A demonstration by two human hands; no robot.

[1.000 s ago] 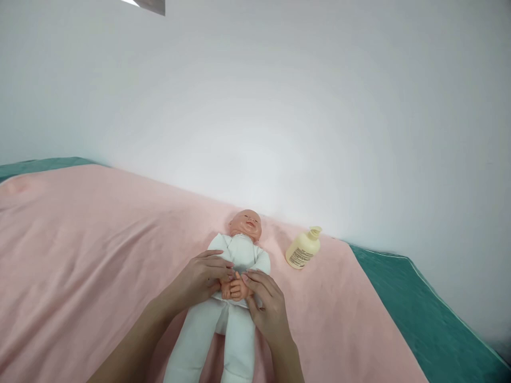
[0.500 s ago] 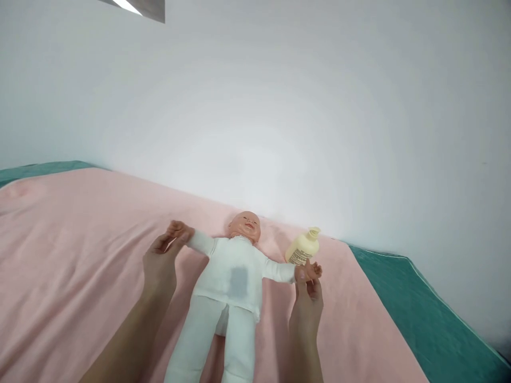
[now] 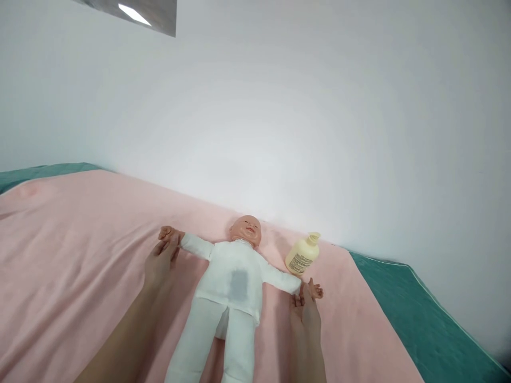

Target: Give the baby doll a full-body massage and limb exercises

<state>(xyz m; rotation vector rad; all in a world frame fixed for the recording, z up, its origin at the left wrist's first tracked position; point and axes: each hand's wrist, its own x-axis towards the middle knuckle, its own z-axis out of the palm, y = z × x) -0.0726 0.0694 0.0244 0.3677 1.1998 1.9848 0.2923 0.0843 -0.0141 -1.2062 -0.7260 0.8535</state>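
A baby doll (image 3: 219, 271) in a white top and white trousers lies on its back, arms stretched out to both sides. A grey patch marks the front of its top. My left hand (image 3: 157, 268) is closed around the doll's wrist on the left, with the doll's small hand sticking out past my fingers. On the other side, my right hand (image 3: 306, 314) grips the doll's other wrist from below, thumb on top. Just beyond that wrist stands a pale yellow pump bottle (image 3: 302, 256) with printed text. The doll's feet fall outside the view.
A pink sheet (image 3: 99, 223) with folds at the left lies under the doll. Green padding (image 3: 415, 308) shows past the sheet at the right and far left. A plain white wall (image 3: 255, 106) rises right behind the doll's head.
Both doll arms are spread slightly wider and lower. My left hand has shifted left with its wrist, while my right hand has come down, away from the bottle, and turned.
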